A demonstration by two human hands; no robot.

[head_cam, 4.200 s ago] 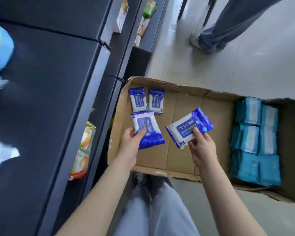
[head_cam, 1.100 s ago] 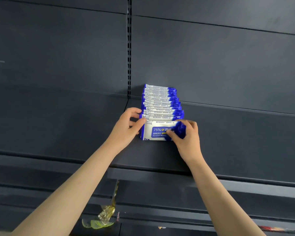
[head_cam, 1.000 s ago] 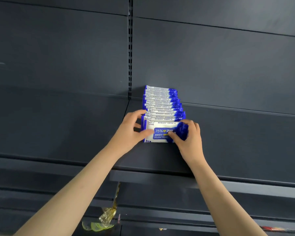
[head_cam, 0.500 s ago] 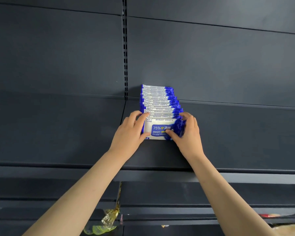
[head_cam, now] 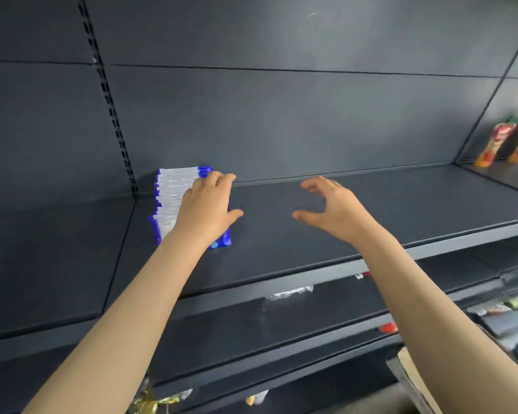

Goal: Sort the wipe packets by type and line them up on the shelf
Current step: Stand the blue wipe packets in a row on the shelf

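Note:
A row of blue-and-white alcohol wipe packets (head_cam: 169, 201) stands upright on the dark shelf (head_cam: 311, 234), running from the back panel toward the front edge, just right of the slotted upright. My left hand (head_cam: 207, 204) rests flat on top of the row with straight fingers and covers its right side. My right hand (head_cam: 332, 209) hovers above the bare shelf to the right of the row, fingers loosely curled and spread, holding nothing.
Two red-and-yellow pouches (head_cam: 497, 141) stand on the neighbouring shelf at far right. Lower shelves (head_cam: 251, 339) hold scattered small packets. A cardboard box corner (head_cam: 413, 380) shows at the bottom right.
My right hand has let go of the front packet and moved off to the right. My left hand has shifted onto the top of the row. The view has swung to the right.

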